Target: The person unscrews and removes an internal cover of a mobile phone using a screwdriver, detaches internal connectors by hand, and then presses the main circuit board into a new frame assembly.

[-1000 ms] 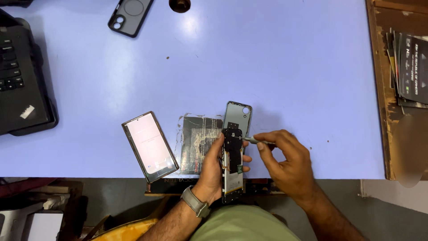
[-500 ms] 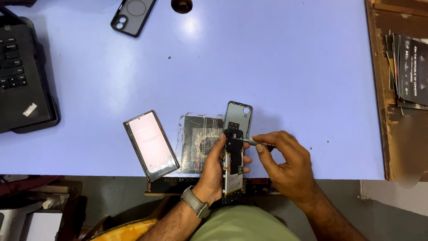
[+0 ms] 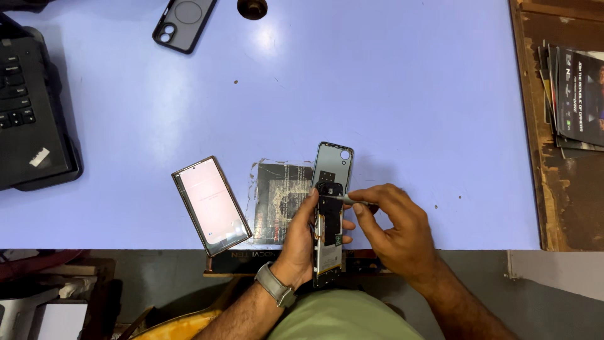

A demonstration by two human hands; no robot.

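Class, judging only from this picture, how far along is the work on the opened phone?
Done: the phone's back cover is off and lies on the table, and a display panel lies apart. In hand: the left hand steadies the opened phone while the right hand applies a screwdriver to its upper board. Left: boards and battery are in place.

Take the opened phone (image 3: 329, 214) at the table's near edge as your mark. Just to its left lies a dark, square plastic-wrapped packet (image 3: 282, 201) with a pale round pattern, its foil edges glinting. Left of that packet you have a phone (image 3: 211, 205) lying tilted, its tall screen lit pale pink. Far to the right of your mark, a stack of dark printed booklets (image 3: 576, 97) sits on the brown shelf; they may be packaging sleeves.
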